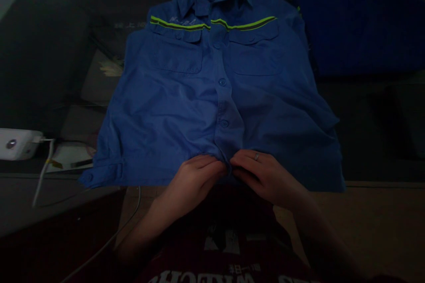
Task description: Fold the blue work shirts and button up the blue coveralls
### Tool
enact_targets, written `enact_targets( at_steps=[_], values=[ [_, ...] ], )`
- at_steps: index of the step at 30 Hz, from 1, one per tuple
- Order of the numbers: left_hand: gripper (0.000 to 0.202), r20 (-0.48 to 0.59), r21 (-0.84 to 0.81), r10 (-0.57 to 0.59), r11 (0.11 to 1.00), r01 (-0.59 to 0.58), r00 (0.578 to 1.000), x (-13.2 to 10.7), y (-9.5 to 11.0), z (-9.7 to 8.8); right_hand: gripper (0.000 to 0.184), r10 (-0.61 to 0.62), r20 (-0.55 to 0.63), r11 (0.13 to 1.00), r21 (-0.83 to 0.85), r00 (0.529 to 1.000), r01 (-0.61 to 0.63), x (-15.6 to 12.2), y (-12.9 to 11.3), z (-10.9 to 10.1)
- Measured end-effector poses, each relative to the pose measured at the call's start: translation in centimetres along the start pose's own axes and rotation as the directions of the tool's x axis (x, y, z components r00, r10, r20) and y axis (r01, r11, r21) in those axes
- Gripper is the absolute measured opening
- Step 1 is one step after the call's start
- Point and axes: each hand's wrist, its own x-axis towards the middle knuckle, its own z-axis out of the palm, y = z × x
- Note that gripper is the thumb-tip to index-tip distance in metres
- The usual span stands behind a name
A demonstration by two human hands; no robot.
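Observation:
A blue work jacket (172,106) lies face up on the dark surface, collar away from me. A yellow-green stripe crosses its chest above two flap pockets, and buttons run down the front placket. At the bottom hem my left hand (198,174) pinches the cloth beside the placket. My right hand (262,172), with a ring on one finger, grips the other side of the same hem. Their fingertips nearly meet at the front edge; whatever button lies between them is hidden.
Dark blue folded cloth (358,26) lies at the back right. On the left sits a white device (20,143) with a white cable (44,172) plugged in. A pale glove-like item (111,68) rests left of the jacket. The table's front edge runs just below the hem.

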Motion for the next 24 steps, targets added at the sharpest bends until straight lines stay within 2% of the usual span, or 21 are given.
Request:
enact_targets(
  at_steps=[4,7,15,20,24],
  values=[
    [0.018,0.080,-0.029,0.005,1.000,-0.003,0.997,0.4,-0.3,-0.5,0.015,-0.013,0.139,0.998,-0.053,0.990,0.021,0.5,0.0,-0.8],
    [0.020,0.117,-0.029,-0.026,0.999,0.030,0.993,0.6,-0.3,-0.9,0.014,-0.022,0.178,0.998,-0.054,0.984,0.032,0.8,0.1,-1.0],
    [0.015,0.069,-0.050,-0.229,0.971,0.232,0.971,0.7,1.4,-2.5,0.017,-0.045,0.069,0.987,-0.154,0.997,0.055,0.8,-0.3,-0.4],
    [0.022,0.118,-0.048,-0.310,0.947,0.317,0.944,0.9,2.0,-1.5,0.022,-0.080,0.009,0.963,-0.256,0.997,0.080,0.5,-0.8,-0.1],
    [0.024,0.114,-0.009,-0.344,0.938,0.347,0.932,0.9,2.0,-0.6,0.025,-0.103,-0.011,0.952,-0.291,0.995,0.096,0.5,-1.0,0.0]
  ],
)
